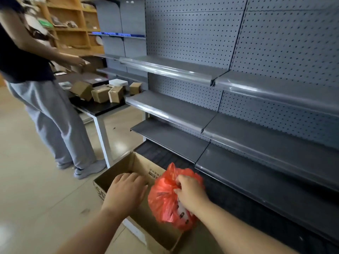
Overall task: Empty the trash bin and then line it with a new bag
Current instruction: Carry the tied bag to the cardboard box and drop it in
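A full red plastic bag [165, 200] with trash showing through it hangs over an open cardboard box [117, 173] on the floor. My right hand [190, 191] grips the bag near its bunched top. My left hand [126, 189] hovers over the box's open mouth, palm down, fingers spread, holding nothing. No trash bin is in view.
Grey metal shelves [183, 109] with a pegboard back run along the right, close to the box. Another person [45, 107] stands at the left beside a low black table [99, 109] carrying several small cardboard boxes [100, 94]. Wooden shelving [73, 24] stands at the back left. Tiled floor [36, 189] lies to the left.
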Tool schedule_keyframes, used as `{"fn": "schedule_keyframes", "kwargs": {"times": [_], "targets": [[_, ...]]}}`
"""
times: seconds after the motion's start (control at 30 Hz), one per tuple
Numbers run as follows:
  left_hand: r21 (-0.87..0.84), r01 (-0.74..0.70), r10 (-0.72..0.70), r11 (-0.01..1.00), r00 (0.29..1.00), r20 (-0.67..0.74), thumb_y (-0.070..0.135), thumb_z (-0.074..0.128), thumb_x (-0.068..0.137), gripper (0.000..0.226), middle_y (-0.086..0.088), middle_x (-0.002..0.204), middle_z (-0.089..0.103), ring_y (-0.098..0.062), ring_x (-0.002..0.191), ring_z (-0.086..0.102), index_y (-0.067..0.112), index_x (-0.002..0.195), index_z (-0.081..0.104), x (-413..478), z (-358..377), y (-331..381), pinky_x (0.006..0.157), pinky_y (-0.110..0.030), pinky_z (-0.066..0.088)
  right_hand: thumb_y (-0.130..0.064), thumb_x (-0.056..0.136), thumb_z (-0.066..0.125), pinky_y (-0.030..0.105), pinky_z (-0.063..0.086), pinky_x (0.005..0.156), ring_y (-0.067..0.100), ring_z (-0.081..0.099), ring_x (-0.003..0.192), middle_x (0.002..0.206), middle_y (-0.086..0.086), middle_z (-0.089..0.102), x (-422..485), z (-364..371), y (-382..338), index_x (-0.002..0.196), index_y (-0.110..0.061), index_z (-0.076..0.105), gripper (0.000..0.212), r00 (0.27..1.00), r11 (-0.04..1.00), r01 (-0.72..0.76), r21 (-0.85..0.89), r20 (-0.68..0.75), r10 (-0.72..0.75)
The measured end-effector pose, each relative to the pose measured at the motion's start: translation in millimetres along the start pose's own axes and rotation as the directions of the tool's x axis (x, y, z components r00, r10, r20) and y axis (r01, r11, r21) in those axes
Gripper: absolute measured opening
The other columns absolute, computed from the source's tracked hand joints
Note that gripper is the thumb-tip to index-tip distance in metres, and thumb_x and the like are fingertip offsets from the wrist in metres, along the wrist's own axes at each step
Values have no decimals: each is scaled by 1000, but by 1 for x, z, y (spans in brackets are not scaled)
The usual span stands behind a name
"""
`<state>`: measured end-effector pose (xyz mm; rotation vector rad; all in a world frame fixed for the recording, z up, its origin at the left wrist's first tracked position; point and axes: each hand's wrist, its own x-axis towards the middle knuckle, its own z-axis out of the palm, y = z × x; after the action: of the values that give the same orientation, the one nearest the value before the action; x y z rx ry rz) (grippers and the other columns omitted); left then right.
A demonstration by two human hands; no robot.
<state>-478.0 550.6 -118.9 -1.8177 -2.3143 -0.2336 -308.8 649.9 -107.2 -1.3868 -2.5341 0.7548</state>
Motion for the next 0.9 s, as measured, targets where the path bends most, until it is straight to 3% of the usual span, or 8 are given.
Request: {"fn": "schedule_keyframes", "kwargs": {"times": [0.17,0.3,0.37,0.5,0.63,0.73,0.83,0.9], "targets": [[23,65,-65,998,997,40,42,63,76,16,7,79,69,-19,78,69,27,80,67,36,40,-7,76,-38,55,-19,92,56,32,47,95,21,58,113,121,3,62,69,22,20,114,-14,57,22,997,999,18,28,72,-20],[-20,132,-130,991,989,77,43,49,88,27,4,101,67,-21,102,63,25,99,65,57,77,-19,95,-38,46,-19,93,54,33,48,95,22,58,114,121,4,62,115,57,37,115,-15,57,23,996,1000,-3,-5,94,4],[-21,151,-149,988,985,86,42,48,89,29,3,106,66,-22,106,61,24,103,65,67,95,-25,97,-37,43,-18,93,53,34,50,94,22,59,112,120,4,63,134,78,45,114,-16,58,22,994,1000,-26,-17,101,28],[-3,177,-176,984,980,91,38,57,85,23,0,99,70,-24,97,65,20,96,68,85,134,-41,91,-39,49,-12,94,50,30,50,93,20,59,112,121,3,63,167,122,62,115,-17,59,23,987,998,-60,-16,149,62],[14,179,-179,984,980,83,39,59,83,22,2,96,71,-22,94,67,21,94,68,97,163,-58,89,-38,51,-9,99,37,22,45,81,18,60,107,116,4,64,191,155,75,109,-15,59,25,974,993,-111,39,203,101],[30,184,-186,982,981,56,41,61,81,22,4,92,71,-21,90,67,22,91,68,106,180,-69,85,-38,52,-11,100,33,25,47,89,20,59,110,120,8,64,211,176,83,115,-12,60,30,974,993,-105,56,209,91],[37,181,-183,983,982,51,42,60,82,22,5,92,70,-20,90,67,24,92,68,112,198,-79,85,-37,52,-10,97,35,18,47,81,24,60,110,120,12,64,229,193,93,114,-10,61,31,970,993,-113,39,221,102],[27,180,-182,983,982,56,42,58,84,24,5,96,70,-20,94,66,24,96,68,114,208,-82,89,-38,50,-2,93,34,23,48,88,22,59,108,120,9,63,239,199,96,113,-12,60,34,972,992,-125,19,205,119]]}}
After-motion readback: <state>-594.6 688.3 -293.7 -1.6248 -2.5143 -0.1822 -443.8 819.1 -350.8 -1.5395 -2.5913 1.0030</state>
